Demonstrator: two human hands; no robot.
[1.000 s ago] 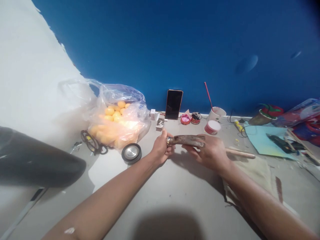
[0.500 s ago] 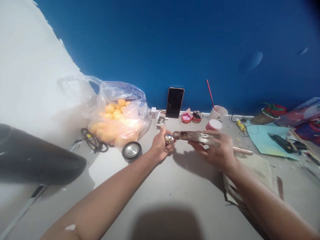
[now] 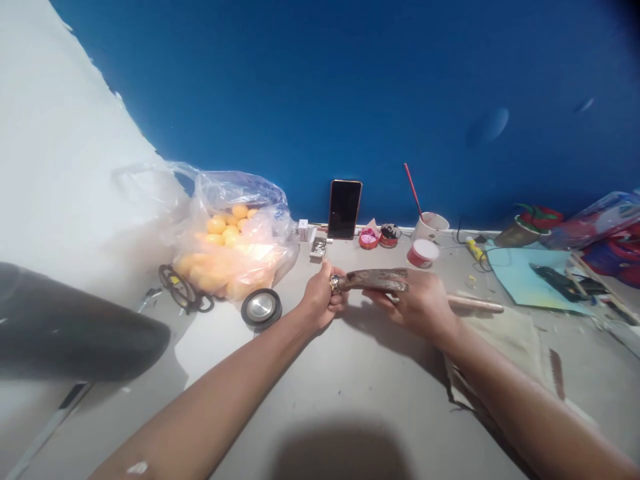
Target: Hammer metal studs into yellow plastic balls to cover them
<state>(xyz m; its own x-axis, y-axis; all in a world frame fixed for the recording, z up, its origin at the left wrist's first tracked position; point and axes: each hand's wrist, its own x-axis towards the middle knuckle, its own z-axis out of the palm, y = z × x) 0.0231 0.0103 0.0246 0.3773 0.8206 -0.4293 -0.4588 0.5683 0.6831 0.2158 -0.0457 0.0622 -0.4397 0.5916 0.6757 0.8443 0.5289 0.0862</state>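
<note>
My left hand (image 3: 320,297) is closed around a small, shiny silver round piece with dark spots (image 3: 334,285), held just above the table. My right hand (image 3: 417,300) grips a worn metal claw hammer (image 3: 377,279), its head lying level and its rounded striking end pointing left. That end meets or overlaps the silver piece; actual contact cannot be told. Fingers cover part of both things. Behind my right hand a brownish rod (image 3: 475,303) sticks out to the right; whether it belongs to the hammer is hidden.
A plastic bag of yellow balls (image 3: 230,247), a black-rimmed round metal piece (image 3: 261,308) and a dark cylinder (image 3: 80,323) are leftward. Behind stand a phone (image 3: 345,208), a red-and-white tub (image 3: 423,253) and a cup (image 3: 431,227). Cloth (image 3: 505,340) lies under my right forearm.
My right hand has moved the hammer left, so its end now reaches the silver piece and partly covers it. My left hand keeps its hold. The view has shifted slightly.
</note>
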